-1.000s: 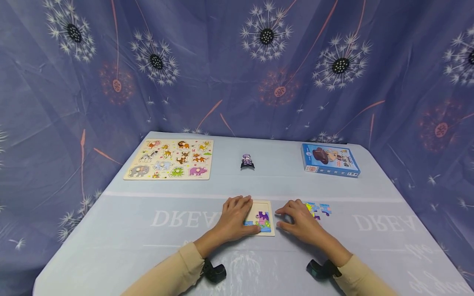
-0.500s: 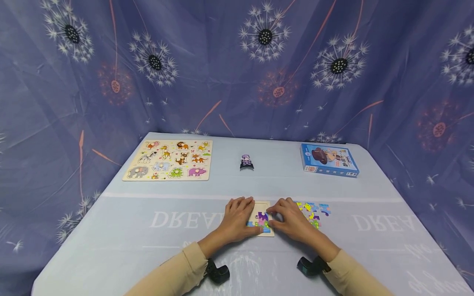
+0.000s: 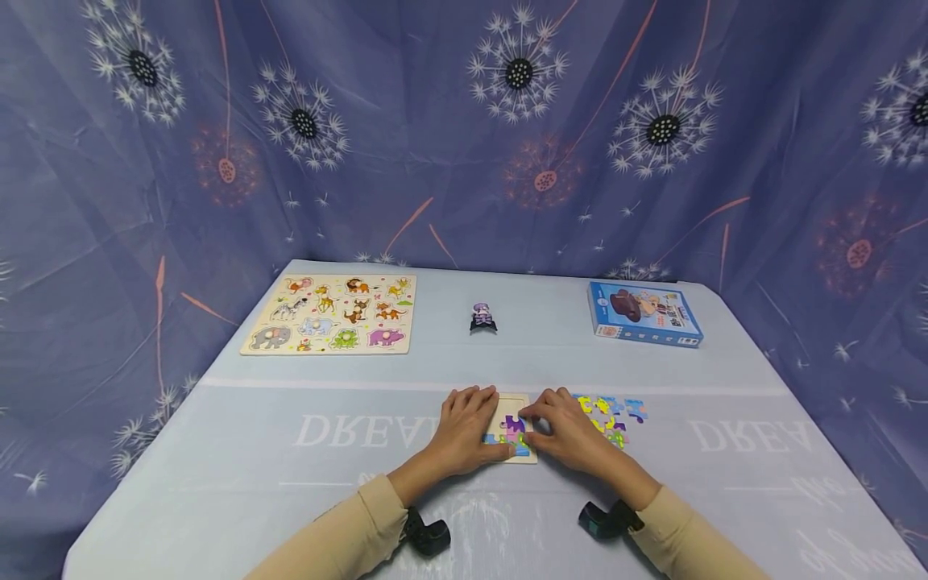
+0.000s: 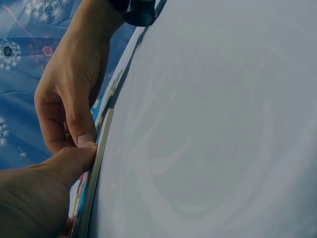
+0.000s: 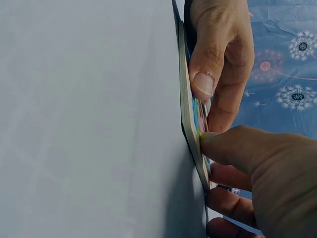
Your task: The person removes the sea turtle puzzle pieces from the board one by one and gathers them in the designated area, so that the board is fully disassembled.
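A small square wooden puzzle tray [image 3: 513, 401] lies on the table in the head view, its near part filled with joined purple, pink, green and blue puzzle pieces [image 3: 514, 423]. My left hand [image 3: 462, 431] holds the tray across its left side, thumb over the near edge and fingers by the far edge. With bent index finger and thumb, my right hand [image 3: 569, 431] pinches at a piece along the tray's right side. That piece is mostly hidden. In the right wrist view, my right thumb [image 5: 233, 148] touches the pieces just inside the rim.
Loose puzzle pieces [image 3: 602, 406] lie right of the tray, partly behind my right hand. Farther back are an animal peg board [image 3: 329, 314] on the left, a small purple figure [image 3: 482, 317] mid-table, and a blue box [image 3: 645, 314] on the right.
My right hand has moved left from beside the tray onto its right side, uncovering more of the loose pieces. My left hand keeps its hold on the tray.
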Demonstrator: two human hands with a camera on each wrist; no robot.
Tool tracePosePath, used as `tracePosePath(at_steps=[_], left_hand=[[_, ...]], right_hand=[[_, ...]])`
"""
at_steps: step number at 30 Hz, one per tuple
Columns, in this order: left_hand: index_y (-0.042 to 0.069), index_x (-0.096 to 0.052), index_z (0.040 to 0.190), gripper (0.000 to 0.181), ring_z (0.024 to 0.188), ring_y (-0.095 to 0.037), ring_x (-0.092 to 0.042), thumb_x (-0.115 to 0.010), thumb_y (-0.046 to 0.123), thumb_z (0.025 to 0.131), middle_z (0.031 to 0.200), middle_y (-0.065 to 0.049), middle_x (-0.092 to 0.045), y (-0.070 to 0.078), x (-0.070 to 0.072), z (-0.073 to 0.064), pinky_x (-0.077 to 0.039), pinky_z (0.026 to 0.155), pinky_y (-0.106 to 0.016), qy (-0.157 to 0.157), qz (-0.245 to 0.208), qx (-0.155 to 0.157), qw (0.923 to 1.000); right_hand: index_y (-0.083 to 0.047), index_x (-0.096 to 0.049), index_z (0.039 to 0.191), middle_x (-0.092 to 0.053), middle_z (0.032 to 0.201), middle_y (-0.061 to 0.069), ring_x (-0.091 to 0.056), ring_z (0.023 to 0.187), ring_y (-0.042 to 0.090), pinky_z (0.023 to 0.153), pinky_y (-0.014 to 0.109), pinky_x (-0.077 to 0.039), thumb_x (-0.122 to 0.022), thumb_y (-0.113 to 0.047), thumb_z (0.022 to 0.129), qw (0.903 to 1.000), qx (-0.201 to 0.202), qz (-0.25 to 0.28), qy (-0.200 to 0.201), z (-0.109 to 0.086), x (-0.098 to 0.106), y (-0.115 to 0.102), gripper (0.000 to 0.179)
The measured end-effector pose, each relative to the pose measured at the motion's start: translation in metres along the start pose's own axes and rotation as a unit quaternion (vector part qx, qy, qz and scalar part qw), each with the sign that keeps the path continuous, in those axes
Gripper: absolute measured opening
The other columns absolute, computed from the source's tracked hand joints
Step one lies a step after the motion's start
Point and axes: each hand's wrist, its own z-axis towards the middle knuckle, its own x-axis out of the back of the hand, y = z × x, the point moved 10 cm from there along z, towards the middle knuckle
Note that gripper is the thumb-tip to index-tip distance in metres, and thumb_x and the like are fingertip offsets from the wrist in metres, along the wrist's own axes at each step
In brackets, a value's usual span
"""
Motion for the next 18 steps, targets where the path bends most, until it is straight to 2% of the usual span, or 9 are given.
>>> tracePosePath(at_steps=[12, 18], left_hand=[[0.006, -0.041, 0.142, 0.083, 0.138, -0.031, -0.03, -0.066, 0.053, 0.079, 0.149, -0.008, -0.039, -0.0049, -0.004, 0.0, -0.016, 0.113, -0.056, -0.024, -0.004, 0.02, 0.9995], [0.005, -0.041, 0.142, 0.084, 0.137, -0.032, -0.031, -0.067, 0.053, 0.078, 0.148, -0.008, -0.039, -0.004, -0.0027, -0.0005, -0.016, 0.112, -0.057, -0.021, -0.004, 0.018, 0.9996]], right_hand=[[-0.017, -0.067, 0.104, -0.062, 0.094, -0.007, -0.045, 0.09, 0.008, 0.082, 0.033, -0.04, -0.078, -0.021, 0.073, 0.9989, 0.038, 0.009, 0.027, -0.0001, 0.0049, -0.0074, 0.033], [-0.016, -0.068, 0.106, -0.062, 0.095, -0.006, -0.044, 0.091, 0.008, 0.082, 0.032, -0.043, -0.077, -0.02, 0.074, 0.9992, 0.03, 0.02, 0.017, 0.0009, 0.0026, -0.0072, 0.033]])
